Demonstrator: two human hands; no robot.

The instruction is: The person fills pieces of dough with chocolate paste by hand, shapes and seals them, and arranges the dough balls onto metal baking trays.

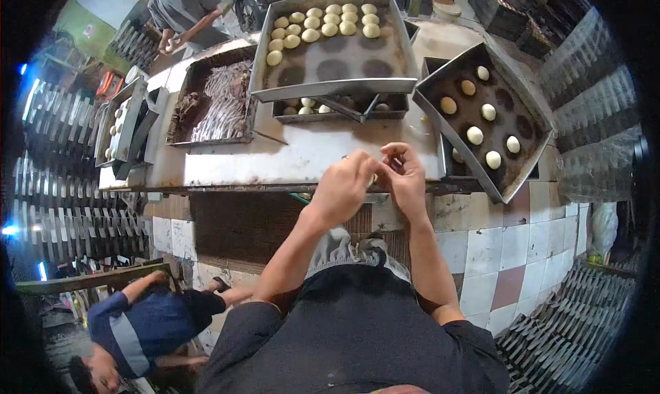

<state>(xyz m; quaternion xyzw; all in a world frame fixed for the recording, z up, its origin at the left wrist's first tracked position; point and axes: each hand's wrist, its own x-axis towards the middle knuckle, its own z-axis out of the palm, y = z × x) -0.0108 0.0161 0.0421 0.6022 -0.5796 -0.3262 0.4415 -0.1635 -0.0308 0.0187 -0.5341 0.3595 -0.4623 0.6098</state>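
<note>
My left hand (346, 184) and my right hand (405, 182) meet over the table's near edge, fingers curled in and pressed together. A pale sliver of a piece of dough (373, 181) shows between them; most of it is hidden by the fingers. Beyond my hands, a metal tray (333, 88) holds rows of round pale dough balls (330, 29) at its far side. To the right, a tilted tray (505, 172) carries several spaced dough balls (474, 135). A tray of dark, ridged paste (223, 102) lies to the left.
The white table (295, 161) also bears another tray (124, 129) with dough balls at far left. More trays sit beneath the front ones. A thin stick (271, 137) lies by the paste tray. One person (189, 16) stands across the table; another person (148, 325) is at lower left.
</note>
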